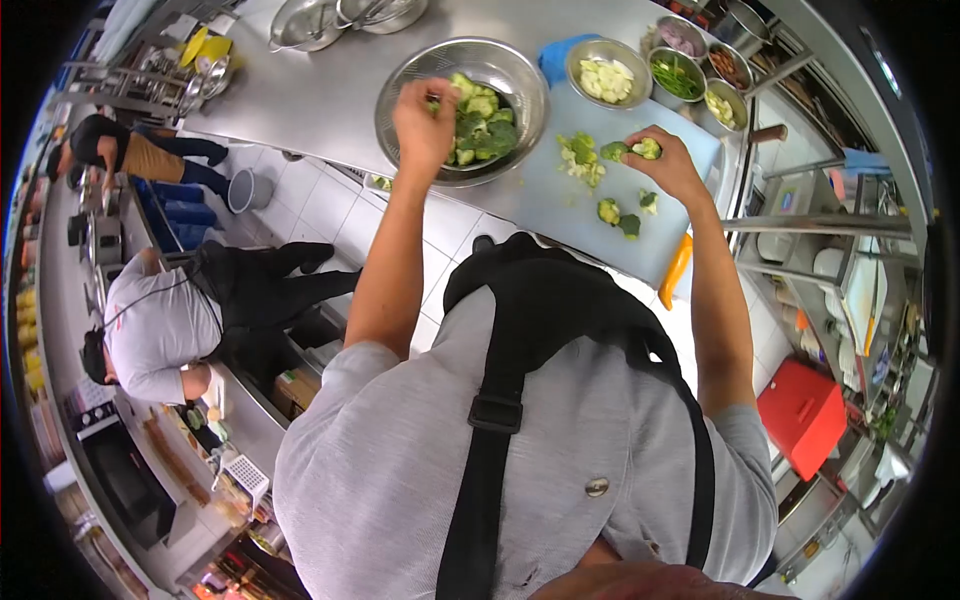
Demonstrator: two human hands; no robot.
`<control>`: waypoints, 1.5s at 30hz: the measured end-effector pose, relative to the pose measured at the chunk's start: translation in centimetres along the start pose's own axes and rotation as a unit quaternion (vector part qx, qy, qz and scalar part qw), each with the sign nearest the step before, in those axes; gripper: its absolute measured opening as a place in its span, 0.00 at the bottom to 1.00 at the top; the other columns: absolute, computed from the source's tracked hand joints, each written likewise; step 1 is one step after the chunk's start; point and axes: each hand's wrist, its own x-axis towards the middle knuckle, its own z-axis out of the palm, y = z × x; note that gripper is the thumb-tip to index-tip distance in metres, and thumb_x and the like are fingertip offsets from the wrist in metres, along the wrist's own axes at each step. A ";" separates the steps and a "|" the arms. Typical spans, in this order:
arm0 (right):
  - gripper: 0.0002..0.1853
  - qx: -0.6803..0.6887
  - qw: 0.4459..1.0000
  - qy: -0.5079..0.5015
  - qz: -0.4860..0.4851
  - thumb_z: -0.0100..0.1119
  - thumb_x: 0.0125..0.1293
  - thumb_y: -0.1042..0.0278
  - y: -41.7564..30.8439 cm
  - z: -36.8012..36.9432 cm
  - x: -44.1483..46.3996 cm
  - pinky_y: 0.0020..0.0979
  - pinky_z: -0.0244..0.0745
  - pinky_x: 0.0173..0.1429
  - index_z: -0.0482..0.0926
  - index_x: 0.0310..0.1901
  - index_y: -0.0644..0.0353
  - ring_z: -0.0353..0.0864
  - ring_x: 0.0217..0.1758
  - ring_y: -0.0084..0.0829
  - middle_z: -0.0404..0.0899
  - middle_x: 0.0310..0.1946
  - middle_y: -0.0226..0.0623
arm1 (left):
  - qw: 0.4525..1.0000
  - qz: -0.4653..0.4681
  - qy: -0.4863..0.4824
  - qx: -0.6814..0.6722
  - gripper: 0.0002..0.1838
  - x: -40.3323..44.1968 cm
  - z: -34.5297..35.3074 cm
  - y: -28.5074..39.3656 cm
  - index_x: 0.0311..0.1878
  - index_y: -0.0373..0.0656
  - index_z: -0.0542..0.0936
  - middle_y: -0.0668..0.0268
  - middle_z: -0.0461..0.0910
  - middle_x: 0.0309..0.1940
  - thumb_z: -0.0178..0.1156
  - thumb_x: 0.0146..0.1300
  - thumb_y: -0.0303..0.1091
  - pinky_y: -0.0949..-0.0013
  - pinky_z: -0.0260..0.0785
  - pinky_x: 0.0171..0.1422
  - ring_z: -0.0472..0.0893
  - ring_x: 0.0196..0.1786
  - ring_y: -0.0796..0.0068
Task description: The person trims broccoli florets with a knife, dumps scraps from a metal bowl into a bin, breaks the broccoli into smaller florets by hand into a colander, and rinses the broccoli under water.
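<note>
My left hand (424,122) is over the left side of a metal colander (524,92), its fingers curled together. Green pieces show by the fingertips, but what they hold is hidden. Cut broccoli (487,132) lies inside the colander. Above a pale blue cutting board (560,225), my right hand (670,168) is closed on a broccoli floret (646,148), with another green piece (614,151) against its fingertips. Broccoli florets (618,216) and leafy trimmings (580,160) are scattered on the board. Along the board's near right edge is an orange handle (678,268), apparently a knife's.
Metal bowls of cut vegetables (607,80) (677,75) stand behind the board, beside a blue cloth (566,58). More metal bowls (305,24) are at the back left. Two people (165,320) (105,145) work at the left counter. A red box (802,415) is at right.
</note>
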 end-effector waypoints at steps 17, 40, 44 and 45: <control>0.19 -0.051 0.990 -0.022 -0.131 0.80 0.59 0.53 -13.7 14.8 15.2 0.39 0.80 0.61 0.91 0.48 0.53 0.88 0.53 0.43 0.89 0.48 0.44 | 0.988 -0.050 -0.140 -0.049 0.21 0.1 0.7 -6.2 0.56 0.45 0.89 0.51 0.84 0.56 0.50 0.83 0.45 0.49 0.68 0.70 0.77 0.61 0.46; 0.28 -0.079 0.982 0.072 -0.155 0.56 0.79 0.56 -12.2 21.0 11.4 0.55 0.59 0.82 0.70 0.78 0.50 0.65 0.79 0.59 0.63 0.79 0.53 | 0.966 0.054 -0.238 0.084 0.70 -3.0 -1.6 -4.4 0.85 0.40 0.53 0.42 0.56 0.82 0.83 0.45 0.60 0.36 0.49 0.86 0.55 0.84 0.32; 0.31 -0.192 0.962 0.112 -0.156 0.53 0.81 0.57 -13.4 22.6 11.0 0.57 0.59 0.81 0.63 0.81 0.50 0.63 0.80 0.60 0.59 0.80 0.55 | 0.961 0.061 -0.245 0.110 0.69 -3.6 0.1 -6.5 0.85 0.38 0.51 0.43 0.55 0.82 0.83 0.47 0.54 0.35 0.47 0.87 0.53 0.85 0.33; 0.30 -0.188 0.965 0.105 -0.150 0.52 0.81 0.57 -13.5 22.6 11.2 0.59 0.59 0.81 0.62 0.81 0.49 0.63 0.79 0.61 0.59 0.79 0.57 | 0.958 0.063 -0.255 0.113 0.69 -3.2 0.0 -6.8 0.84 0.37 0.50 0.42 0.55 0.82 0.83 0.47 0.53 0.36 0.46 0.87 0.53 0.85 0.34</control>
